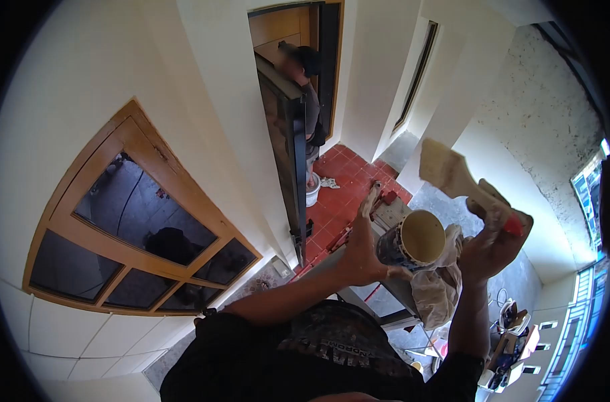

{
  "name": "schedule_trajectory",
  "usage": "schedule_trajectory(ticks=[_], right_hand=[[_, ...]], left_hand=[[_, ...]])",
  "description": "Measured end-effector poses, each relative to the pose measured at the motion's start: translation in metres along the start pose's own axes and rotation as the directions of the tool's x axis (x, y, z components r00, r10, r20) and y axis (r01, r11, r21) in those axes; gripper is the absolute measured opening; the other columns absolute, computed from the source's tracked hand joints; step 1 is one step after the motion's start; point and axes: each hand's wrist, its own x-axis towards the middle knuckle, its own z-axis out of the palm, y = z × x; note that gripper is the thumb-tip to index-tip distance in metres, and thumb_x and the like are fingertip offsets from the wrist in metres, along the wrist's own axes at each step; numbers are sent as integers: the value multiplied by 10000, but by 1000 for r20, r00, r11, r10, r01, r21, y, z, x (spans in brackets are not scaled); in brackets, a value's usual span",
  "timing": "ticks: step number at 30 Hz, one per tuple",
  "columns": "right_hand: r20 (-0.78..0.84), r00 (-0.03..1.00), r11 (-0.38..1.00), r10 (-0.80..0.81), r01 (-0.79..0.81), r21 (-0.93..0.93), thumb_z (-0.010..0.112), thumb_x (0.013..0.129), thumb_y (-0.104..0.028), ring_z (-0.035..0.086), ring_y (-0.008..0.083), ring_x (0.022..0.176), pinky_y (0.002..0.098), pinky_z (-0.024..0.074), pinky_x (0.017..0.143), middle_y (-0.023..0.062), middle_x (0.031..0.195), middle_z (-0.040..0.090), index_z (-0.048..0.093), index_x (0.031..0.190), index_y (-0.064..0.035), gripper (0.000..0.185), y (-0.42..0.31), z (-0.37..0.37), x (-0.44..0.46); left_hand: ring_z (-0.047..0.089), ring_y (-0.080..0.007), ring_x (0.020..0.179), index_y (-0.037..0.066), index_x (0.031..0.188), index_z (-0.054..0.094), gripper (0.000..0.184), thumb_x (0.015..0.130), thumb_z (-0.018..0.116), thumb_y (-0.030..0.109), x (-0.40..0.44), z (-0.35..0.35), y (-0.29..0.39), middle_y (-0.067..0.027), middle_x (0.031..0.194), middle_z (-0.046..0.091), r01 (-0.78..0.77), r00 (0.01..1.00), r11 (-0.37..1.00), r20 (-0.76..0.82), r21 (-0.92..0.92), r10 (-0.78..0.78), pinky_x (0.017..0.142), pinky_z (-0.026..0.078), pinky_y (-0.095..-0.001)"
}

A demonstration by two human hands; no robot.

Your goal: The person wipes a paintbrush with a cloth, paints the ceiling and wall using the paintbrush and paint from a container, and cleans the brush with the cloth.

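My right hand (496, 234) is closed around the handle of a wide paint brush (445, 169), whose pale bristles point up and to the left. A paint can (422, 238) with cream-coloured insides stands in front of me, tilted towards the camera in this view. Beside its left side is my left hand (366, 251), with the thumb and fingers spread and the palm against or very near the can; contact is partly hidden. A crumpled beige cloth (435, 291) hangs just below and right of the can, over a narrow raised surface (392, 218).
Another person (311, 110) stands behind a dark-edged door (295, 147), near a white bucket (313, 191) on the red tile floor (338, 171). A wood-framed window (137, 214) is on the left wall. Tools and boxes (512, 345) lie at the lower right.
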Motion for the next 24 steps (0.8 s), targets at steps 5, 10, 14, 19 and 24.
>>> schedule_trajectory(ticks=[5,10,14,19,24], right_hand=[[-26,962,915,271,-249,318,504,1047,-156,717,224,801,318,584,723,260,1060,696,463,1172,8,210,9,0,13],[326,830,516,453,-542,663,536,1014,-126,685,192,794,320,556,745,181,1072,690,511,1185,-46,190,12,31,19],[459,795,342,396,-592,730,557,1010,-109,651,162,836,313,546,785,98,1078,657,533,1161,-63,159,21,54,24],[603,744,403,286,-665,629,530,1030,-158,674,197,982,363,540,932,117,1132,677,551,1312,-10,319,24,94,32],[677,694,360,247,-714,601,491,1043,-175,672,259,1065,434,525,998,141,1192,670,555,1300,12,325,32,138,30]], left_hand=[[252,-424,1485,-37,1557,43,1450,582,960,523,-16,36,-16,-291,1595,201,69,997,979,23,191,-75,1208,238,-513],[499,-401,1320,-13,1479,319,1177,558,977,310,-8,49,-8,-225,1386,523,365,930,930,77,-51,-361,1131,387,-465],[509,-388,1319,-14,1485,311,1172,568,977,290,-20,36,-13,-227,1408,504,194,979,980,-48,-45,-196,1123,401,-462],[508,-331,1327,-7,1505,243,1202,597,976,283,-40,-24,-6,-195,1425,491,142,965,989,-216,-40,-147,1141,380,-448],[523,-288,1297,11,1476,252,1178,599,990,283,-45,-41,-21,-153,1408,486,224,929,952,-250,-208,-273,1119,400,-423]])
